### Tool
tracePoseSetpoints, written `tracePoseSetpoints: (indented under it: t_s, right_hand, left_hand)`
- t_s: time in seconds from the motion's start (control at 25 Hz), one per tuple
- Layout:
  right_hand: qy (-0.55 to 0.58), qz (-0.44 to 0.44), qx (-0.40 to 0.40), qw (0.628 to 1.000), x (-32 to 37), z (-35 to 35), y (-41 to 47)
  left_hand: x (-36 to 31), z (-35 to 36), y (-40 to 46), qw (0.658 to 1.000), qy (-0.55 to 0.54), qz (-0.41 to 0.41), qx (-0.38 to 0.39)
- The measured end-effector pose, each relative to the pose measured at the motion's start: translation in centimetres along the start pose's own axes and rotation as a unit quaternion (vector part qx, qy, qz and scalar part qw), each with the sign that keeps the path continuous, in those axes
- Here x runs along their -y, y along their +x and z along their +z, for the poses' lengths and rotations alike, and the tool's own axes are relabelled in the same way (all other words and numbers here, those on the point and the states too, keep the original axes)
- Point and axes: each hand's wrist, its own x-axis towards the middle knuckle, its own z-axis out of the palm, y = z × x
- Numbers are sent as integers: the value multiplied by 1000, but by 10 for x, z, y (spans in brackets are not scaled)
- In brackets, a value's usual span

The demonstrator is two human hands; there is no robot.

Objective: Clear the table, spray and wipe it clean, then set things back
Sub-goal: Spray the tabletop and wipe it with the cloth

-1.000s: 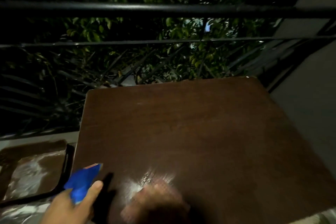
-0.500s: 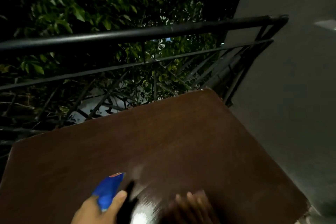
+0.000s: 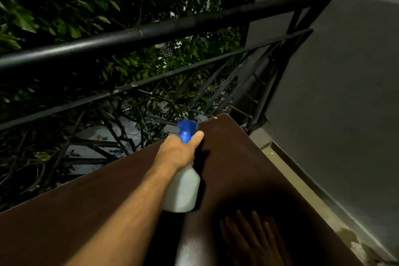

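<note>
Table [image 3: 97, 218], a dark brown wooden top, fills the lower half of the frame, its far corner reaching toward the right of centre. Above it, at centre frame, the spray bottle [image 3: 183, 190] with a white body and blue trigger head is held out over the far part of the top; half a second ago only its blue head showed at the lower left, close to the near edge. The left hand [image 3: 179, 151] grips the bottle's neck, fingers curled round it, arm now stretched forward. The right hand [image 3: 252, 237] lies in shadow at the lower right, fingers straight and spread flat on the wood; whether anything is under it cannot be told. A wet sheen [image 3: 190, 250] shows beside it. Beyond the table run a black railing [image 3: 151, 32], leaves [image 3: 64, 6] and, at right, a grey wall [image 3: 345, 93].
</note>
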Motion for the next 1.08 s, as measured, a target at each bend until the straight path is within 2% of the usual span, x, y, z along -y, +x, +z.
tracePoseSetpoints:
  t_s: [0.16, 0.28, 0.36, 0.56, 0.68, 0.84, 0.96, 1.04, 1.08]
  right_hand:
    - [48, 25, 29, 998, -21, 23, 38]
    - [71, -22, -45, 996, -36, 24, 77]
    - [85, -33, -56, 994, -45, 17, 126]
    - [148, 39, 102, 983, -55, 14, 287]
    - [140, 83, 111, 980, -58, 15, 341]
    - [141, 122, 80, 979, -48, 22, 322]
    - [115, 66, 55, 990, -36, 29, 254]
    - [77, 58, 63, 993, -55, 31, 215]
    - [65, 90, 86, 990, -72, 30, 202]
  left_hand:
    - [-23, 26, 53, 998, 59, -32, 17]
    - [-18, 36, 71, 997, 71, -31, 20]
    - [-12, 38, 71, 998, 49, -24, 25]
    - [3, 32, 67, 999, 24, -28, -22]
    - [10, 22, 57, 996, 58, -21, -59]
    - [16, 10, 43, 997, 46, -18, -57]
    - [19, 5, 26, 998, 32, -6, -57]
    - [20, 4, 17, 998, 23, 4, -52]
    - [21, 4, 12, 999, 16, 9, -50]
